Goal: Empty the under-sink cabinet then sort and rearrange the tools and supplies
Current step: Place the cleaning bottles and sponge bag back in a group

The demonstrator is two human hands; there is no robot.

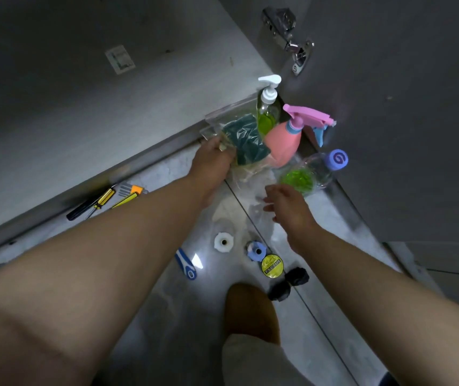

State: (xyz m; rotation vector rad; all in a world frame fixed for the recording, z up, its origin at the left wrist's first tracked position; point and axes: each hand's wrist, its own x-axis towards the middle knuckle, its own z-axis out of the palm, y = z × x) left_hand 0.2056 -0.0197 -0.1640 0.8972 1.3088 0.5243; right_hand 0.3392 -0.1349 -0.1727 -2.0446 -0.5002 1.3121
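My left hand (214, 162) grips a clear plastic bag (239, 135) that holds dark green scouring pads, at the foot of the cabinet. My right hand (289, 210) hovers open just below a clear bottle with a purple cap (320, 171) and green liquid. A pink spray bottle (287, 143) stands beside the bag, touching it. Behind them is a pump bottle (268, 110) with green soap. All of these sit on the tiled floor by the open cabinet door (390, 107).
Yellow-handled screwdrivers and hex keys (111, 197) lie at left along the plinth. Nearer me are a white fitting (223, 242), a blue fitting (256, 250), a yellow PVC tape roll (271, 266), black tape rolls (289, 284), a blue-white tool (186, 264) and my slipper (250, 313).
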